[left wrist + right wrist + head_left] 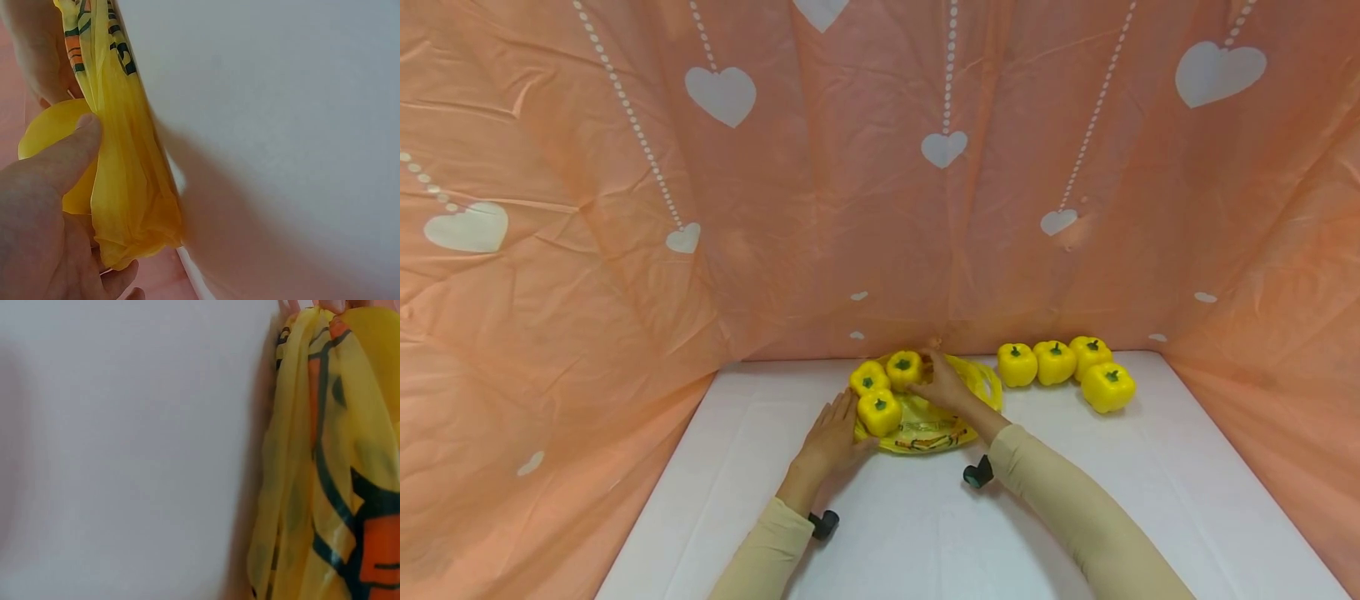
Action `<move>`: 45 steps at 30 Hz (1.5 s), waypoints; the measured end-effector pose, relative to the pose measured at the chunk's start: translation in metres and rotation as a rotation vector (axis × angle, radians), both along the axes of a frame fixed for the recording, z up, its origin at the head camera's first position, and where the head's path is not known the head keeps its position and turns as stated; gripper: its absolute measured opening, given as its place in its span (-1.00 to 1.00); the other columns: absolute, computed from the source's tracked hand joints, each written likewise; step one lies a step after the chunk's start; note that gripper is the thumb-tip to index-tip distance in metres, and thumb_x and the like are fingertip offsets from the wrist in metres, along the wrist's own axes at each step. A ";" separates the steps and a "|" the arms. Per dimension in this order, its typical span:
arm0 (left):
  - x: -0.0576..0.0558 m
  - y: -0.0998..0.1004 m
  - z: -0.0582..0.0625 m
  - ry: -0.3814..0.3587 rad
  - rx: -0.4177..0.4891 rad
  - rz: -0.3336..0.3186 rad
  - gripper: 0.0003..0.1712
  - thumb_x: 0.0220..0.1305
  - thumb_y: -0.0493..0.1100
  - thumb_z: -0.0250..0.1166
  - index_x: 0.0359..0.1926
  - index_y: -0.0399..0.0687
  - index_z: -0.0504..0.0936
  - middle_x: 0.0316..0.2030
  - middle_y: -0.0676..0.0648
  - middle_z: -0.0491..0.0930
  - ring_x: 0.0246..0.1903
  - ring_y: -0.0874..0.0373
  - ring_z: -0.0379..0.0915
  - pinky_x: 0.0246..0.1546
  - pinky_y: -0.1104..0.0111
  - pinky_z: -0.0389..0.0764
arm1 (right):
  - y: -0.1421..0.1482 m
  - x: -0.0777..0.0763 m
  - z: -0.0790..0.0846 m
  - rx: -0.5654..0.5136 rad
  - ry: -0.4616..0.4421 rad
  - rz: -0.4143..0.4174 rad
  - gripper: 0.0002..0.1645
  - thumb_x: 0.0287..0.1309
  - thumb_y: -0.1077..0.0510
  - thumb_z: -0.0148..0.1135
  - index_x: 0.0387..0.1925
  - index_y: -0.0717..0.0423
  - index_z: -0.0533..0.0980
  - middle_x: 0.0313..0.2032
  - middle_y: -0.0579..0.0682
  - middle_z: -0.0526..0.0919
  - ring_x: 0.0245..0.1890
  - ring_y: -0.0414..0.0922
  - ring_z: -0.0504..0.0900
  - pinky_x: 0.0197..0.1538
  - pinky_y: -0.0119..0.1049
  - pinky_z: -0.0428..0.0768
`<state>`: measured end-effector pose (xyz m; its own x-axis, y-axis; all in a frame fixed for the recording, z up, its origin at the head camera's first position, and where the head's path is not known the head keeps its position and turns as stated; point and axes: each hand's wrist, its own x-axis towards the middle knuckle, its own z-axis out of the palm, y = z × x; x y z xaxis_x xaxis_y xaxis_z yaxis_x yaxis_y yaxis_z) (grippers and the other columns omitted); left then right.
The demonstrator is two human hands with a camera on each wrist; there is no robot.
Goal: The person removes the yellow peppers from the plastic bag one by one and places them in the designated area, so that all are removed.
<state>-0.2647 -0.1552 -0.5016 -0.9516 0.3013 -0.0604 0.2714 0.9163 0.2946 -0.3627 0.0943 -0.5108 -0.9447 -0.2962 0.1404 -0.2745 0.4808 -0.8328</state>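
A yellow plastic bag (pixel 925 421) with printed figures lies flat on the table, three yellow bell peppers on its left part. My right hand (pixel 946 387) holds the back bell pepper (pixel 905 371) from its right side, between thumb and fingers. Beside the front bell pepper (pixel 879 413), my left hand (pixel 833 435) rests against the bag's left edge with its fingers extended. The left wrist view shows the left thumb (pixel 78 147) against a pepper and the bag's gathered edge (pixel 134 187). In the right wrist view, printed bag folds (pixel 312 456) hide most of the peppers.
Several more yellow bell peppers (pixel 1055 362) stand at the back right of the white table (pixel 910 533). An orange curtain (pixel 865 208) with white hearts hangs behind and along both sides. Dark wrist cameras (pixel 825 524) sit on both wrists.
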 end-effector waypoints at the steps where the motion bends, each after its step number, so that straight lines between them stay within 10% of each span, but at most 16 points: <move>1: 0.000 0.000 0.000 -0.002 0.000 0.000 0.11 0.56 0.23 0.26 0.68 -0.41 -0.04 0.70 -0.35 -0.11 0.70 -0.21 -0.18 0.71 -0.02 -0.11 | 0.001 0.000 0.000 0.000 -0.004 -0.005 -0.08 0.41 0.13 0.45 0.60 0.18 0.17 0.51 0.24 0.34 0.46 0.22 0.39 0.53 0.19 0.42; 45: 0.001 0.000 0.000 -0.008 0.011 0.001 0.10 0.56 0.22 0.26 0.69 -0.39 -0.05 0.71 -0.32 -0.11 0.69 -0.21 -0.16 0.71 -0.02 -0.11 | 0.036 0.034 0.025 -0.073 0.001 -0.090 -0.09 0.32 0.04 0.54 0.48 0.20 0.23 0.33 0.31 0.47 0.27 0.25 0.60 0.35 0.13 0.64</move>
<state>-0.2633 -0.1553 -0.5021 -0.9515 0.3007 -0.0651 0.2676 0.9134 0.3068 -0.3284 0.1304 -0.4859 -0.9668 -0.1992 0.1600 -0.2342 0.4412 -0.8663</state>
